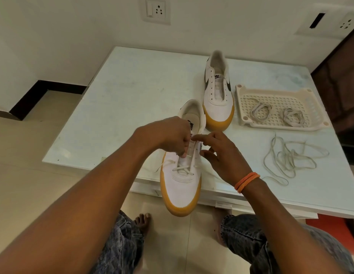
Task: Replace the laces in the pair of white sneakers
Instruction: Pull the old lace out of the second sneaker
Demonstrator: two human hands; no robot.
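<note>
A white sneaker with a gum sole point(181, 192) lies at the table's front edge, its toe hanging over toward me. A white lace point(182, 168) crosses its lowest eyelets. My left hand point(168, 135) pinches the lace end over the eyelets. My right hand point(221, 155) hovers at the shoe's right side with its fingers spread, the index finger pointing at the tongue. The second white sneaker point(217, 95) stands farther back with bare eyelets. A loose tangled lace point(290, 161) lies on the table to the right.
A cream perforated tray point(241, 107) at the right holds two coiled laces point(260, 111). The pale table point(122, 99) stands against a white wall. My knees and bare feet show below the table's edge on the tiled floor.
</note>
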